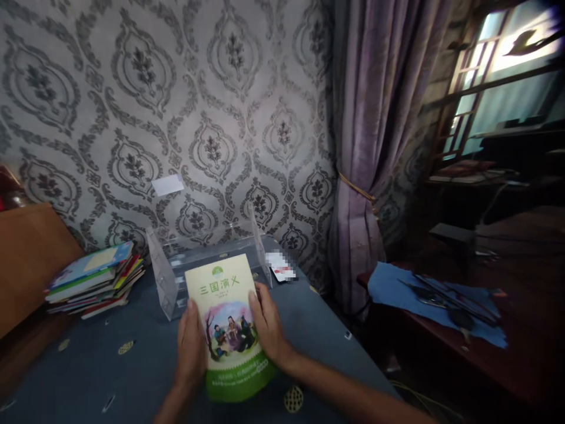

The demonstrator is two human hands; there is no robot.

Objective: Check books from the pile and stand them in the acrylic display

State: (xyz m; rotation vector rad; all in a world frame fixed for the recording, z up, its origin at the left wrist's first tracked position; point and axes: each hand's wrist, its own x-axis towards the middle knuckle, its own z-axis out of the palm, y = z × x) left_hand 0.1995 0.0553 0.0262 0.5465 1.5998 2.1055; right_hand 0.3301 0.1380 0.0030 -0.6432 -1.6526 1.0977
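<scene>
A book [232,330] with a cream and green illustrated cover is held upright, slightly tilted, over the table. My left hand [190,338] is closed along its left edge, and my right hand [269,324] grips the right edge with the thumb toward the cover. Just behind the book stands a clear plastic rack [162,277] with two upright side panels; the book hides part of it. To the left lies a stack of books and booklets [99,277], a blue-covered one on top.
The table has a dark blue patterned cloth [145,377]. A blurred white card [281,266] lies right of the rack. An orange-brown box [35,259] is at far left. On the right, a dark red surface [525,365] bears a blue cloth [388,288] with tools. A purple curtain [362,141] hangs behind.
</scene>
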